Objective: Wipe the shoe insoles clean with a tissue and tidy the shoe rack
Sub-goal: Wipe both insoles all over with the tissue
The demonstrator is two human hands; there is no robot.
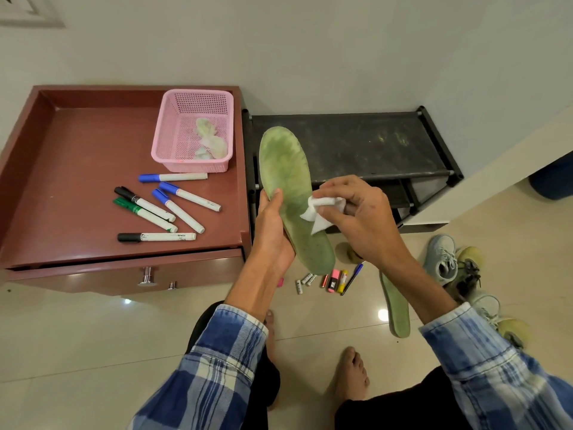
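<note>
Head view: left hand (pixel 273 226) closes its grip round the heel half of a stained green foam insole (pixel 286 178), toe end over the black shoe rack (pixel 356 144). Right hand (pixel 362 223) pinches a crumpled white tissue (pixel 321 211) against the insole's middle.

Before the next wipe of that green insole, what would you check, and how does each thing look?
1. Grip: the left hand holds the green insole along its edge: ok.
2. Tool: the right hand pinches the tissue against the insole: ok.
3. Wiping face of the tissue clean: cannot tell, it is turned away.
4. Insole surface clean: not ok, dark blotches show.
5. Room in the pink basket for the used tissue: ok.
6. Top shelf of the shoe rack clean: not ok, it has dusty smears.
</note>
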